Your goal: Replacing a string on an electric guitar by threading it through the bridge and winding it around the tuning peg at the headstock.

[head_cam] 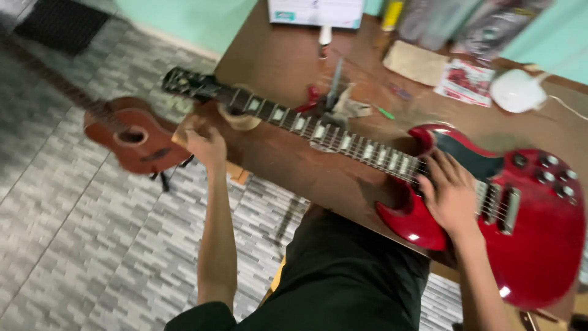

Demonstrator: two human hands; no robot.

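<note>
A red electric guitar [539, 227] lies flat on a brown wooden table [282, 61], its dark neck [318, 130] running up-left to a black headstock [187, 83] past the table corner. My right hand [450, 193] rests palm down with fingers spread over the strings where the neck meets the body. My left hand [205, 144] is at the table's left corner just below the neck near the headstock, fingers curled on a tan block-like piece; the blur hides what it is.
A small brown ukulele [131, 138] stands on the tiled floor left of the table. Scattered at the back of the table are red-handled pliers [312, 98], a white round device [517, 91] with cable, a tan cloth [416, 61], papers and bottles.
</note>
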